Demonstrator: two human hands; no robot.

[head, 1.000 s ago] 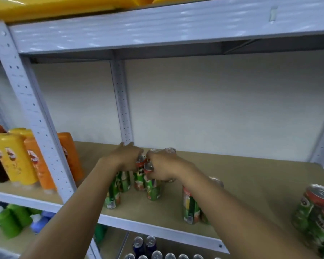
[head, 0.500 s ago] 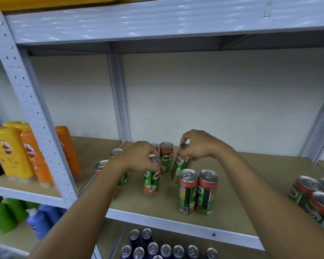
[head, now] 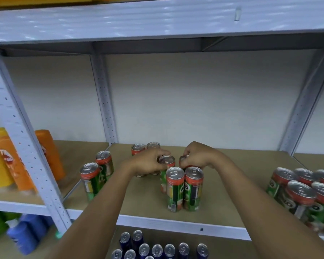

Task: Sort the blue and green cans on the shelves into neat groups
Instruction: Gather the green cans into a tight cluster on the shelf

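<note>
Only scraps are legible: a white "O" on the near green can (head: 193, 191), another on the right-hand green cans (head: 307, 199).

Green cans w/ red tops, silver lids, all upright on mid shelf (head: 232, 184): pair touching at centre front (head: 184, 187), two more just behind (head: 166, 161), two at back (head: 145, 147), two at left (head: 96, 174), cluster at right (head: 305, 193). Blue cans (head: 157, 248) grouped upright on shelf below.
</note>
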